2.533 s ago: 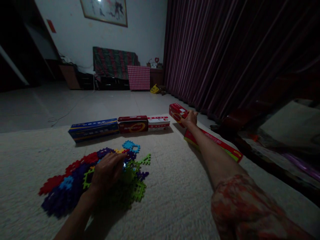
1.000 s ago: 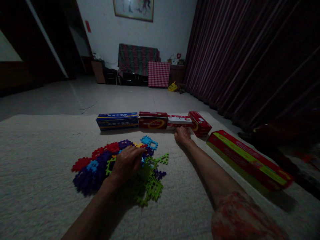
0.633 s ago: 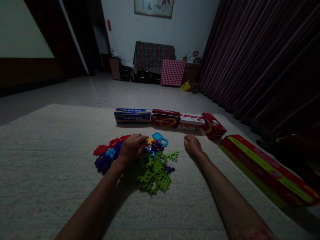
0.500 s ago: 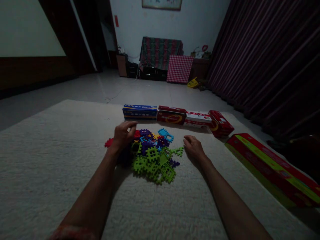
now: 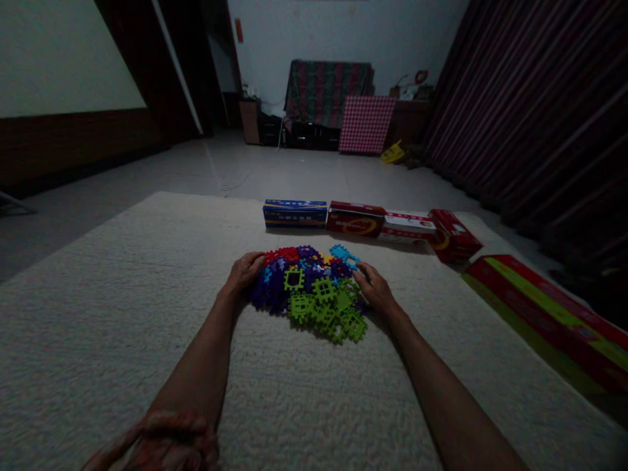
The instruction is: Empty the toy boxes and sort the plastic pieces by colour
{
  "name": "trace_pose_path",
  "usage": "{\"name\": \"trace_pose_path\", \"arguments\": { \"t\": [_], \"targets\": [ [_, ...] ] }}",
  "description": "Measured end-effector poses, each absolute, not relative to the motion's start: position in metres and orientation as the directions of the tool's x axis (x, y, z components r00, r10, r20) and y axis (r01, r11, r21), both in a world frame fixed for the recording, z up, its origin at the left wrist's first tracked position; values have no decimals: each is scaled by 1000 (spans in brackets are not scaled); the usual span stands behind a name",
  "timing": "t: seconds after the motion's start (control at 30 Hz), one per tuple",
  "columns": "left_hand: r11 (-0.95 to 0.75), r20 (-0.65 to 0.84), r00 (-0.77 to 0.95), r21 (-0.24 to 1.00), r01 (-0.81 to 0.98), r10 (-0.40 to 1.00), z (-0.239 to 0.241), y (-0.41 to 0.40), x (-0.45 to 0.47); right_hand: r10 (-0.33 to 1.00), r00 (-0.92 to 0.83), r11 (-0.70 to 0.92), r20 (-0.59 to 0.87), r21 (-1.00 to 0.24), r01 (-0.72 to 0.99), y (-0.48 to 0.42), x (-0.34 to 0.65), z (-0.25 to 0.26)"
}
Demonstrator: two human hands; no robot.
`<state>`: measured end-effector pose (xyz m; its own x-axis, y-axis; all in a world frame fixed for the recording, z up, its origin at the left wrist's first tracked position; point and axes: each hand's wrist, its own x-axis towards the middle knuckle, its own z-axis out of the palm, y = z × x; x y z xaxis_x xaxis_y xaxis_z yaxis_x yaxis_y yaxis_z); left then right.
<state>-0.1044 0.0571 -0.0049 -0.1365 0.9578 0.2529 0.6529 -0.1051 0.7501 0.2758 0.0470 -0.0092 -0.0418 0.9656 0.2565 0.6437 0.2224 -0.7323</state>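
A heap of toothed plastic building pieces lies on the pale quilted mat [image 5: 275, 405]. Green pieces [image 5: 326, 311] cover its near right part, and purple pieces [image 5: 269, 297] fill the left. Toward the back are red pieces [image 5: 283, 254] and a light blue piece [image 5: 343, 255]. My left hand [image 5: 245, 269] rests against the heap's left side, fingers stretched forward and grasping nothing visible. At the right edge, my right hand [image 5: 375, 288] is open, its fingers touching pieces near the light blue one. Some fingertips are partly hidden.
Behind the heap stand a blue box [image 5: 294, 214], a dark red box [image 5: 356, 219], a white and red box [image 5: 408, 226] and another red box [image 5: 454, 235]. A long red and green box [image 5: 549, 314] lies along the right side of the mat.
My left hand has come down from over the heap to its left side. My right hand has moved inward against the right edge. The heap is more compact, and the view has shifted.
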Motion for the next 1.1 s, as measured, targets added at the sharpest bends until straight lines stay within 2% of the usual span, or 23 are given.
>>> {"name": "trace_pose_path", "arguments": {
  "t": [0.17,0.4,0.73,0.83,1.0,1.1],
  "targets": [
    [-103,201,-91,779,618,975,1,62,-102,961,-68,251,269,-740,624,39,254,-11],
    [-133,225,-95,814,566,970,-7,63,-102,945,-110,310,307,-744,592,27,220,-12],
    [-152,229,-109,869,471,967,1,45,-76,952,54,259,300,-890,376,24,174,1],
    [-176,242,-91,873,455,966,3,42,-72,944,36,301,329,-898,321,27,163,7],
    [-197,315,-93,771,605,945,17,44,-68,926,-103,378,364,-904,201,35,152,18],
    [-319,425,17,652,688,905,33,41,-56,919,-53,395,391,-902,173,56,167,16]
  ]
}}
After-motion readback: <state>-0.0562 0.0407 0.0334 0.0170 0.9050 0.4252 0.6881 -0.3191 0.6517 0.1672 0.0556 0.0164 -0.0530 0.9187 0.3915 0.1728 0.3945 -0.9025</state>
